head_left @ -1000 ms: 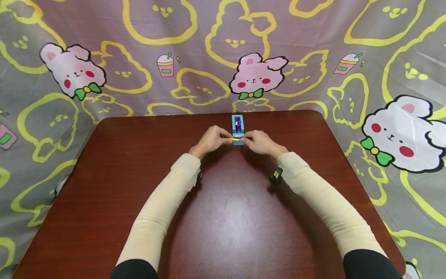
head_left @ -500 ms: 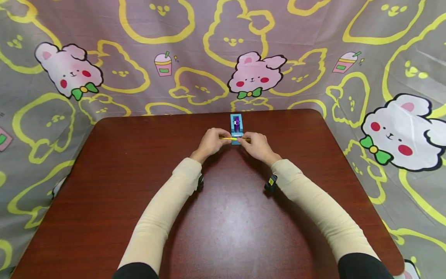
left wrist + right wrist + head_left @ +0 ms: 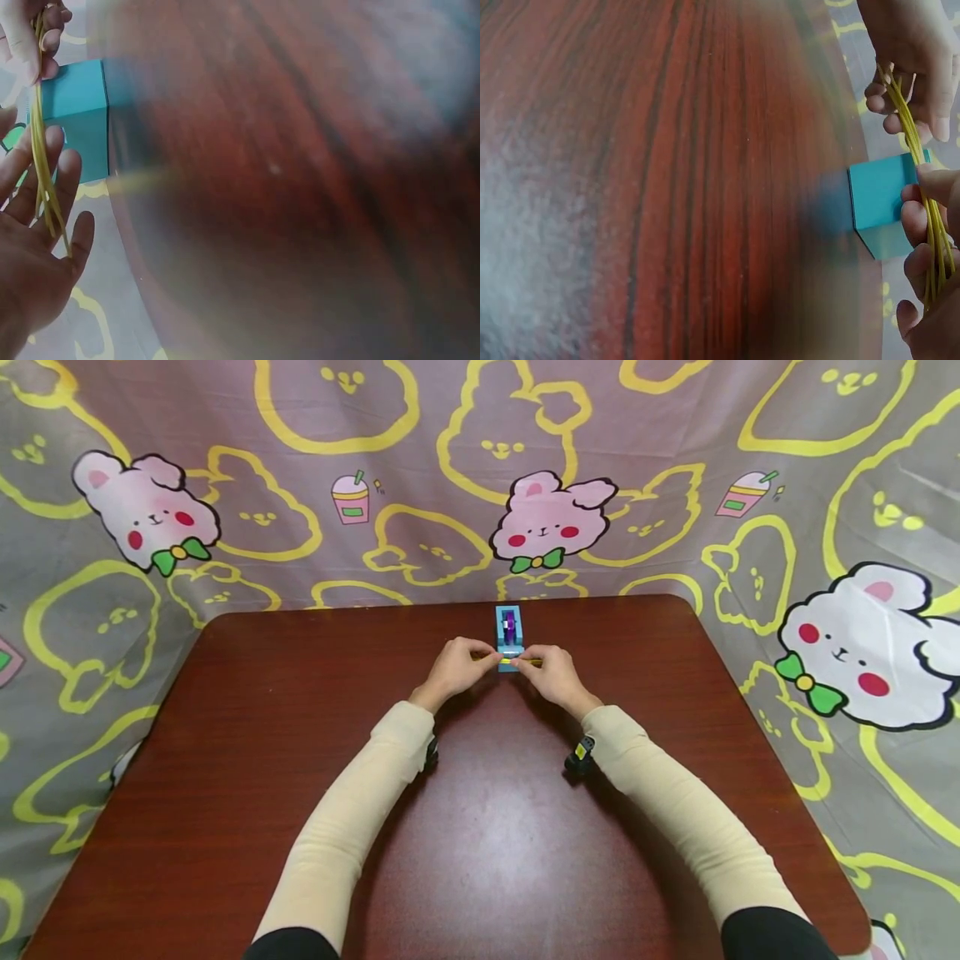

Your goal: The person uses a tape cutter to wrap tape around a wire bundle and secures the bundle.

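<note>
In the head view, a light-blue tape dispenser (image 3: 509,618) with a purple wheel stands near the table's far edge. Just in front of it, both hands meet at a bundle of thin yellow strands (image 3: 39,142). My right hand (image 3: 552,672) pinches the bundle between thumb and fingers, with strands (image 3: 930,225) running down along its palm. The fingers of my left hand (image 3: 459,665) lie loosely spread behind the other end. Its thumb appears apart from the strands in the left wrist view. Whether the strands are closed loops is unclear.
The dark red-brown wooden table (image 3: 495,827) spreads out below both arms. A patterned curtain (image 3: 427,435) hangs behind the table and along its sides. Small black devices, one of them the right wrist camera (image 3: 581,754), sit at the cuffs.
My right hand has shifted slightly left, and the two hands' fingertips have come closer together. Less of the yellow bundle shows between them in the head view. The tape dispenser has stayed put.
</note>
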A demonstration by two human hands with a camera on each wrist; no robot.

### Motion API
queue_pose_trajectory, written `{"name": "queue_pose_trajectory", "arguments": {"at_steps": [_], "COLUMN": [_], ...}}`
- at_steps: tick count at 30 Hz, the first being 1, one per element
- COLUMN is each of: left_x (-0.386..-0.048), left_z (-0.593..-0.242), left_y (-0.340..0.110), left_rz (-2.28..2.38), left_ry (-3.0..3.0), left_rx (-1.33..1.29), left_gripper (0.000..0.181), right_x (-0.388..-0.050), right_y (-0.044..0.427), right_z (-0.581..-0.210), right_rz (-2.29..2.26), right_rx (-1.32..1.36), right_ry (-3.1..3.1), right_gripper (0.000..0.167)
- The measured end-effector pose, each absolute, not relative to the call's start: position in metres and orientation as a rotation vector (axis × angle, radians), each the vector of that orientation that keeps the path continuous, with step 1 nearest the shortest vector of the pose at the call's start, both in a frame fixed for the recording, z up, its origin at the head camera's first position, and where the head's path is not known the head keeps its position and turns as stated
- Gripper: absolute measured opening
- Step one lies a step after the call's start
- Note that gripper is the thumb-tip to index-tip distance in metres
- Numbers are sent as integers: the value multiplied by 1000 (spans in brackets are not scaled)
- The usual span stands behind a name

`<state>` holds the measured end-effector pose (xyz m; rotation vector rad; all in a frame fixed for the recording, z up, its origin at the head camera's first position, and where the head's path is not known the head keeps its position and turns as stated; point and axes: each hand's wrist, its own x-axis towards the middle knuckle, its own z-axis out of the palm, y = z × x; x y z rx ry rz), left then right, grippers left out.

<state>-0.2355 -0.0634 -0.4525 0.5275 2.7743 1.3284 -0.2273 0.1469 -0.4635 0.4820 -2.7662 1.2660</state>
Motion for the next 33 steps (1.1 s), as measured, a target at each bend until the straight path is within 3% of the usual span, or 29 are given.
{"name": "queue_pose_trajectory", "arguments": {"at_steps": [9, 18, 33], "left_x": [-244, -255, -258], "left_z": [-445, -443, -443], "left_y": [-54, -43, -35], "left_rz": [1339, 1303, 1369], "left_ry": [2773, 2749, 2708], "left_rx": [269, 122, 93], "left_gripper": [36, 60, 58], "right_x": [-230, -229, -235], "right_y": [148, 145, 153], "right_z": [-468, -466, -467], "right_rz": [1322, 1361, 1370], "right_rx": [479, 479, 530], "right_ry": [-2766, -2796, -2753], "right_gripper": [19, 19, 16]}}
